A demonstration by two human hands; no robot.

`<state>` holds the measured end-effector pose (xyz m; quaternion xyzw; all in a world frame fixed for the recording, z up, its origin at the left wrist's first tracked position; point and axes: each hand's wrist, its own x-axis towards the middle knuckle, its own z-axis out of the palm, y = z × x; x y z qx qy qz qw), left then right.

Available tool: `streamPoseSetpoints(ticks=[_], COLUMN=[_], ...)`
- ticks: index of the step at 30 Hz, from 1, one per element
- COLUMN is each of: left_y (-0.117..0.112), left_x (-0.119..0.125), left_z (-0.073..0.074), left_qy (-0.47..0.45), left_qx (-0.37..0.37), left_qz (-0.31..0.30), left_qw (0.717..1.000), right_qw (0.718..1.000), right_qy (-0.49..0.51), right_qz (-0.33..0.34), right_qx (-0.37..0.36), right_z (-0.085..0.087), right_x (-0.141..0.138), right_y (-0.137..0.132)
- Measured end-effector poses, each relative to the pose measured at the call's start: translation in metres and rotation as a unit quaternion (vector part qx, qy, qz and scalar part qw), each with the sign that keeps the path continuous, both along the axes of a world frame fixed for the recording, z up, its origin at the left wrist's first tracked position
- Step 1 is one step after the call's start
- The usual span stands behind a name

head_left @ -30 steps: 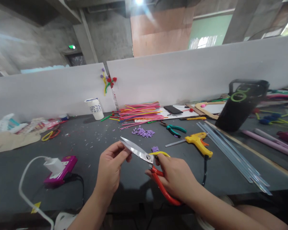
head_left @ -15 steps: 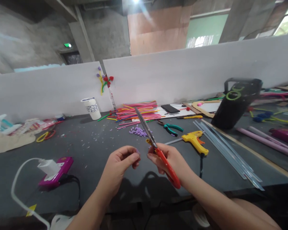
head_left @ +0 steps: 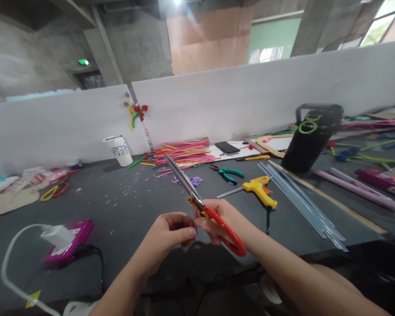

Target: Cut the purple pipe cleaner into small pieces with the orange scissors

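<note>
My right hand grips the red and yellow handles of a pair of scissors, whose closed blades point up and to the left over the dark table. My left hand is pinched shut right beside the right hand's fingertips, with a tiny purple piece between its fingers. Both hands hover near the table's front edge. A heap of purple cut bits lies beyond the blade tips.
A yellow glue gun, green-handled pliers, clear sticks, a bundle of coloured pipe cleaners, a paper cup, a black bag, a pink device with a white charger and a white partition surround the hands.
The scissors swung from lying sideways to pointing away and closed. My left hand let go of the blade and now pinches a small purple piece. Both hands drew together, lower in view.
</note>
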<state>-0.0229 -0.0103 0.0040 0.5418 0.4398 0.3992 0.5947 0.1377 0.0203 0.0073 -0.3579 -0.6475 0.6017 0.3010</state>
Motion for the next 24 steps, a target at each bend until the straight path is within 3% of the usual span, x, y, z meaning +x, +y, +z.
streamPoseSetpoints(ticks=[9,24], left_y=[-0.0047,-0.0047], left_x=[0.0066,0.0032], left_z=[0.0020,0.0044], left_qy=[-0.094,-0.087], left_qx=[-0.090,-0.063], left_qz=[0.002,0.028], left_qw=[0.991,0.994], right_qw=[1.000,0.999], right_qy=[-0.005,0.045], right_qz=[-0.018,0.001], right_qx=[0.006,0.003], right_z=[0.0017,0.0011], right_x=[-0.0052,-0.0032], right_y=[-0.0005,0.0032])
